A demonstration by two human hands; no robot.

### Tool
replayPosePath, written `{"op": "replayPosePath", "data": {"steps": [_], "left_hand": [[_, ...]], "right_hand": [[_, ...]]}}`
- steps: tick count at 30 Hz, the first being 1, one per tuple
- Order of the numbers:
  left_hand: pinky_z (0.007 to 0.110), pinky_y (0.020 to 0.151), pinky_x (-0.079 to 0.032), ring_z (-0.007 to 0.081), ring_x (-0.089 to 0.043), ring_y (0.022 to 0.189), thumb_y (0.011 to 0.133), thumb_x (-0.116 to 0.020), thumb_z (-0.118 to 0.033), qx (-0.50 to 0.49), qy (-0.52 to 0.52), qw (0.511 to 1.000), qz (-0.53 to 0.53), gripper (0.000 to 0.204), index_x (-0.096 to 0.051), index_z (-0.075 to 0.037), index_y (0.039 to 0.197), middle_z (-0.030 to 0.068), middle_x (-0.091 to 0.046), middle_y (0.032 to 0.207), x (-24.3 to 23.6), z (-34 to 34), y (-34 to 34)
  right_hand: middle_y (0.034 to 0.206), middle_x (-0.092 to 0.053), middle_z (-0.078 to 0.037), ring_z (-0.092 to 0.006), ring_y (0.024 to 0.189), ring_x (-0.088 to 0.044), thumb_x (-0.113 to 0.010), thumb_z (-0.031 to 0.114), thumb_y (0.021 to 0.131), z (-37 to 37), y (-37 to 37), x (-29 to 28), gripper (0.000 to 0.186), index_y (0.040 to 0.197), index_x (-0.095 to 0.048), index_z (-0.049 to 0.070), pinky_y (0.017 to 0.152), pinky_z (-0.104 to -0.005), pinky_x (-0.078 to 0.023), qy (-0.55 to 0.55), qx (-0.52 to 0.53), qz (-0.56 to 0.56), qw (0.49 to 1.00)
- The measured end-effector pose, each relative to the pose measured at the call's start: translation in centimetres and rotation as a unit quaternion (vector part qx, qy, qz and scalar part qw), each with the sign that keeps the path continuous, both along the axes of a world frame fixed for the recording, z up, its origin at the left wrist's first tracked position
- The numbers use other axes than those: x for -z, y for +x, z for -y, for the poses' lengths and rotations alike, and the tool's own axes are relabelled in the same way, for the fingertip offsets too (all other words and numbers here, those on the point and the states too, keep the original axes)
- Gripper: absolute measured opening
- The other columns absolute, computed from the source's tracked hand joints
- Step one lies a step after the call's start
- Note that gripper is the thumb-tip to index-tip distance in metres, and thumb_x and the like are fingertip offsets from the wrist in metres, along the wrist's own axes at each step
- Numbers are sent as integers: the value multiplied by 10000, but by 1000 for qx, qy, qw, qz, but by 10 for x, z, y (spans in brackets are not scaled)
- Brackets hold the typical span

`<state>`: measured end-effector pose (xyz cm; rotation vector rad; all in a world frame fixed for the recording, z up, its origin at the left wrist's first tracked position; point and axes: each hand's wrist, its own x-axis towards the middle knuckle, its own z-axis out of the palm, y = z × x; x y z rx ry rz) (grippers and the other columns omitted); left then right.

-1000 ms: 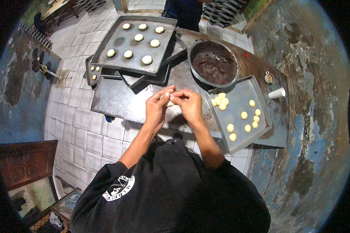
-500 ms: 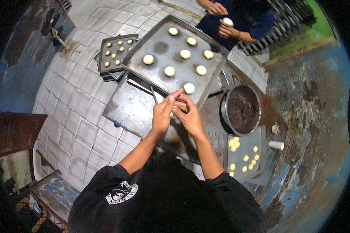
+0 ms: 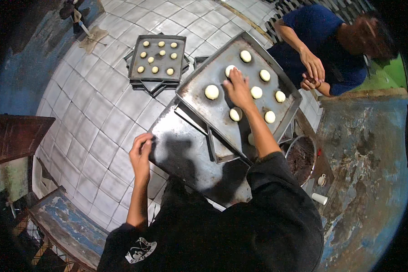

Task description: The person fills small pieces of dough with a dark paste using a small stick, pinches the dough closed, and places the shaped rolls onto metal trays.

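My right hand [image 3: 241,90] reaches over a large metal baking tray [image 3: 192,93], fingers stretched out. Its fingertips touch a pale round dough ball [image 3: 230,70] lying on the tray. Several more dough balls stand spaced apart there, such as a dough ball [image 3: 211,92] at the left and a dough ball [image 3: 245,56] at the far side. One near my right forearm is partly hidden. My left hand [image 3: 140,153] hangs by the left edge of a bare metal sheet [image 3: 167,129], fingers loosely bent and apart, holding nothing.
A smaller stacked tray [image 3: 157,79] with dough balls stands on the tiled floor [image 3: 95,118]. At right are a bowl of dark brown filling [image 3: 301,158], a cup [image 3: 322,180] and a white cylinder [image 3: 319,198]. A co-worker's hands [image 3: 313,72] meet beyond the tray.
My hands have parted: the right moved forward onto the tray, the left moved left. A dough ball now sits on the formerly bare dark spot. The co-worker's pale ball no longer shows.
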<state>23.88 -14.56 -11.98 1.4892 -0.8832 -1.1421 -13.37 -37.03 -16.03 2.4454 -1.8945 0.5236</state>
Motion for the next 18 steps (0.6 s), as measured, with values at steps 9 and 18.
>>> {"op": "replayPosePath", "data": {"steps": [9,18], "left_hand": [[269,850,-445,116,-577,962,985,-627,-113,-35,23,999,27,140,-718,-14,1026,27,-666,1108,20,-5,13],[239,764,-409,71,-561,861,978,-637,-130,55,1,998,31,133,-735,-43,1001,-9,-678,996,10,3,-36]], "right_hand": [[1614,-363,-161,-379,1516,-268,-350,442,1079,75,5,26,608,1540,-378,46,1214,-594,-211,1,67,-37,997],[1144,-729,-185,-332,1034,-703,-637,309,990,-71,3,-90,369,1190,-688,3,911,-422,-531,-48,91,312,944]]}}
